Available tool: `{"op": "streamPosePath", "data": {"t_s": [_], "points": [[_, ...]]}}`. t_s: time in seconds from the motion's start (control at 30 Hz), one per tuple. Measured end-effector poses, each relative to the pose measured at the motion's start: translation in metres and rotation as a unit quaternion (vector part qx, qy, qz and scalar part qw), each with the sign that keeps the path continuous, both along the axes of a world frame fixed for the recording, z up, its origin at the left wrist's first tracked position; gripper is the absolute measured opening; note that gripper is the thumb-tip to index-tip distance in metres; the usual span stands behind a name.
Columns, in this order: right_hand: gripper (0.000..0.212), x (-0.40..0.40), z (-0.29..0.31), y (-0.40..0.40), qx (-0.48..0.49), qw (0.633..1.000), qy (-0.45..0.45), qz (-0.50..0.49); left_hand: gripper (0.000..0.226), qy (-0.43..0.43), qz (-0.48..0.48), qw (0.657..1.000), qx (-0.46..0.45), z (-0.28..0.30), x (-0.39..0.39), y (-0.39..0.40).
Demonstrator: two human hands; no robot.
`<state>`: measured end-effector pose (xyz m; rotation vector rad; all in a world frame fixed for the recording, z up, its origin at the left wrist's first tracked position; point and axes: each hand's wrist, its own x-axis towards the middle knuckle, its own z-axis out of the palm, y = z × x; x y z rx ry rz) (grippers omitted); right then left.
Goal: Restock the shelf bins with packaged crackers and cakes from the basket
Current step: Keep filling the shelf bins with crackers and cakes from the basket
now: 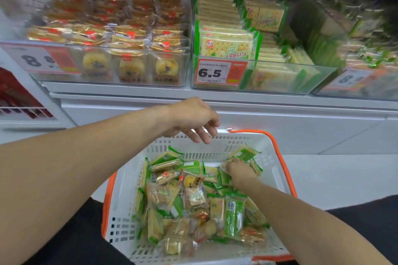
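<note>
A white basket with orange handles sits low in front of me, full of green cracker packs and clear-wrapped cakes. My right hand is down in its far right corner, fingers curled onto a clear-wrapped pack there. My left hand hovers above the basket's far rim, fingers loosely curled and holding nothing. On the shelf above, a clear bin holds cakes with red labels, and the clear bin to its right holds green cracker packs.
A third clear bin with green packs stands at the far right. Price tags read 8.8 on the left bin and 6.5 on the middle one. A white shelf ledge runs between bins and basket. Red packs fill a rack at the left.
</note>
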<state>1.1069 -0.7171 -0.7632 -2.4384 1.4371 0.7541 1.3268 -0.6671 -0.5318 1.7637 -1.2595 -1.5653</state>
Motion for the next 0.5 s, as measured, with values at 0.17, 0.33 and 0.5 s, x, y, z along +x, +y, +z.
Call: {"op": "streamPosePath", "data": {"t_s": [0.17, 0.33, 0.5], "points": [[0.023, 0.026, 0.059, -0.042, 0.088, 0.995, -0.052, -0.023, 0.017, -0.025, -0.024, 0.999, 0.014, -0.002, 0.0, 0.0], [0.018, 0.049, 0.156, -0.053, 0.292, 0.943, -0.151, -0.056, 0.022, -0.071, -0.06, 0.995, 0.04, -0.006, -0.001, 0.002], [0.023, 0.038, 0.223, -0.05, 0.379, 0.882, -0.265, -0.085, 0.033, -0.164, -0.068, 0.984, 0.03, -0.012, 0.006, 0.002]]}}
